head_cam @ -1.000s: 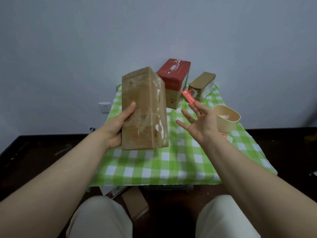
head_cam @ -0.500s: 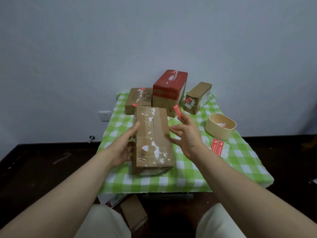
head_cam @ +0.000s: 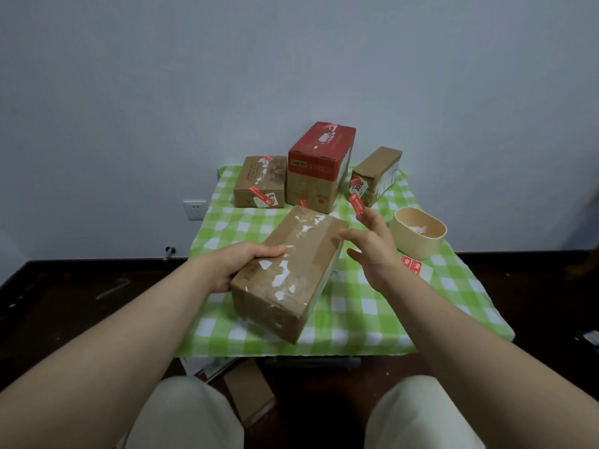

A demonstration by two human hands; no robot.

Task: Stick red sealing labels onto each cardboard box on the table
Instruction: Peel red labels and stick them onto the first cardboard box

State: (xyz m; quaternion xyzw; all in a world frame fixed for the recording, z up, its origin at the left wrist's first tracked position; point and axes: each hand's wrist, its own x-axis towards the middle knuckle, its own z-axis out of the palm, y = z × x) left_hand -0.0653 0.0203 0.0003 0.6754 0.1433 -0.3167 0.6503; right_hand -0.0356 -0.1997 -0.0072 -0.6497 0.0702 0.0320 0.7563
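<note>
A long brown cardboard box (head_cam: 291, 273) with torn tape patches lies slanted on the green checked tablecloth (head_cam: 356, 322), its near end over the front part of the table. My left hand (head_cam: 240, 264) grips its left side, thumb on top. My right hand (head_cam: 372, 247) hovers at the box's far right corner with fingers straight, and a red sealing label (head_cam: 356, 204) sticks up from a fingertip. At the back stand a small brown box (head_cam: 262, 179), a red-topped box (head_cam: 319, 157) and another brown box (head_cam: 376, 173), each with red labels on it.
A beige tub (head_cam: 418, 244) stands at the right of the table, with a sheet of red labels (head_cam: 411, 265) lying in front of it. The wall is close behind the boxes. Flat cardboard (head_cam: 249, 390) lies on the dark floor between my knees.
The long box came down from upright in my left hand to lying on the table, then turned slantwise. My left hand shifted to grip its side; my right hand stayed beside it with the label.
</note>
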